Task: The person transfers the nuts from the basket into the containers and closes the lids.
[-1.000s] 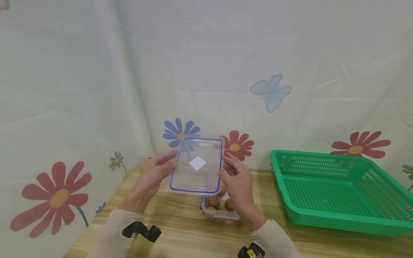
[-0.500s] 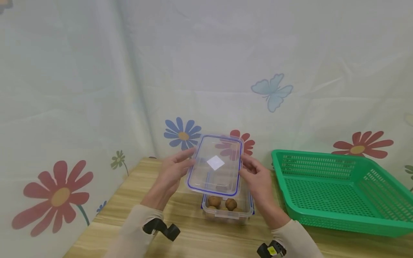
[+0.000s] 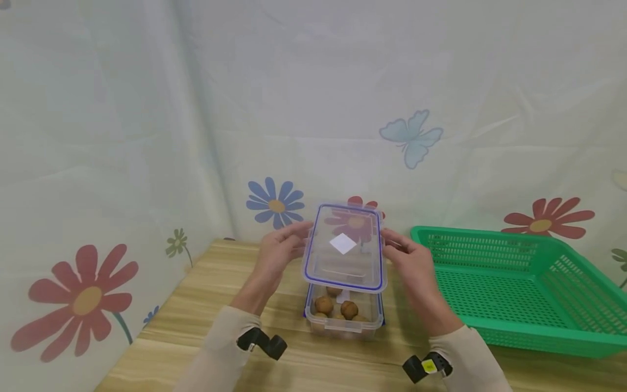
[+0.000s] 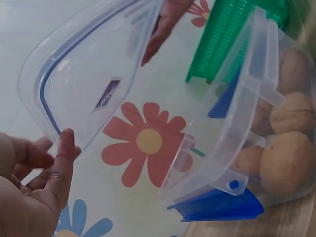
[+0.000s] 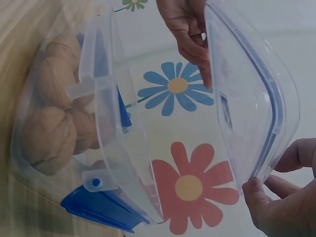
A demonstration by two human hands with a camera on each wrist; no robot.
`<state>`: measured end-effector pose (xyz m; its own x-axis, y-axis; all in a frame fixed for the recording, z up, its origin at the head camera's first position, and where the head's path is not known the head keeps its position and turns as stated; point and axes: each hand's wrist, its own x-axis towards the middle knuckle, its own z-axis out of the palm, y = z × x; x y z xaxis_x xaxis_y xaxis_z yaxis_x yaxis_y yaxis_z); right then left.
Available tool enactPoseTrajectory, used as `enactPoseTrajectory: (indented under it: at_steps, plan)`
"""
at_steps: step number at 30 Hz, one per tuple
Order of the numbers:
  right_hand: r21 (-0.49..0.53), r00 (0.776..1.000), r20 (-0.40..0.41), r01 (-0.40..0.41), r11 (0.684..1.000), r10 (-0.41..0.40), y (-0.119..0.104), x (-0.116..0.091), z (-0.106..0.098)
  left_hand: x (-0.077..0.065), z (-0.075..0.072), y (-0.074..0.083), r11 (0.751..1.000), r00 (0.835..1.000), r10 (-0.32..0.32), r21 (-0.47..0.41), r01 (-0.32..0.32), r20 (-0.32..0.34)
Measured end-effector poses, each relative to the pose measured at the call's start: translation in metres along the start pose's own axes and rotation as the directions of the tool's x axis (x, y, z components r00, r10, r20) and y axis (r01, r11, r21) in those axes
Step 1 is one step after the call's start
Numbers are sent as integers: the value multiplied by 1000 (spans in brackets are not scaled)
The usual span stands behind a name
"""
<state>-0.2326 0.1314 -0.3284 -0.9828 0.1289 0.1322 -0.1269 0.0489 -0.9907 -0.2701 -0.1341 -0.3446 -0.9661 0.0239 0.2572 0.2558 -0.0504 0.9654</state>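
A clear plastic lid [image 3: 343,261] with a blue seal and a white diamond sticker is held tilted in the air. My left hand [image 3: 276,256] pinches its left edge, and my right hand [image 3: 410,262] pinches the right edge. Just below and apart from it, a clear food container [image 3: 343,325] stands uncovered on the table, its far part hidden behind the lid. Several walnuts [image 5: 48,140] lie inside it. Its side latches hang folded out; one blue latch [image 4: 219,205] shows in the left wrist view and another blue latch [image 5: 101,210] in the right.
A large green plastic basket [image 3: 529,332] stands to the right of the container. The wood-grain table [image 3: 196,310] meets a pale floral curtain [image 3: 313,109] at the back. Both wrists wear black cameras.
Both hands have carried the lid to the right, from left of the container to above it. The container has stayed where it was, and more of its front now shows.
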Motion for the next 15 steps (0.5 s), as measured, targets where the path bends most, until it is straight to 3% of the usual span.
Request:
enactPoseTrajectory:
  at_steps: [6, 11, 15]
  plan:
    - [-46, 999, 36, -13, 999, 14, -4, 1, -10, 2, 2, -11, 981, 990, 130, 137, -136, 46]
    - [-83, 998, 56, -34, 996, 39, -7, 1, -14, 2, 4, -13, 956, 980, 201, 219, -196, -1]
    - [-105, 998, 53, -20, 994, 26, -7, 2, -16, 2, 4, -14, 947, 975, 220, 247, -206, -30]
